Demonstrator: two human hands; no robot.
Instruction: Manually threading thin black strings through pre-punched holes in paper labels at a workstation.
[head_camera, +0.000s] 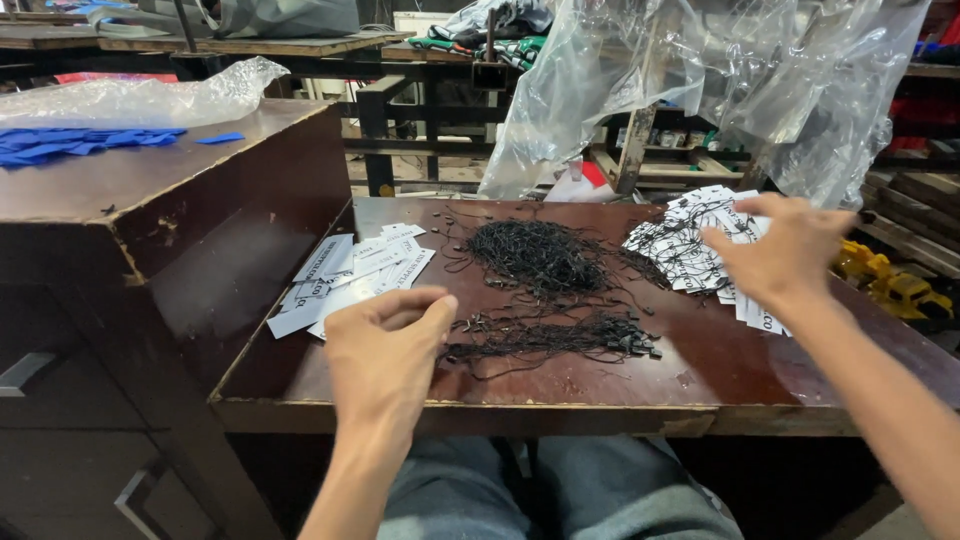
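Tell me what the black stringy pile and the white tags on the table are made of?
The tangled black string pile looks like thin cord, matte and limp, with small dark end pieces, perhaps plastic. The flat white rectangular tags look like stiff card or paper: they lie flat with crisp edges. The dark brown table seems glossy varnished wood, worn at its edge.

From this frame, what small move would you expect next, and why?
Probably the left hand pinches one black string from the bundle beside it. Its fingers are curled but seem empty, while the right hand hovers over the strung tags.
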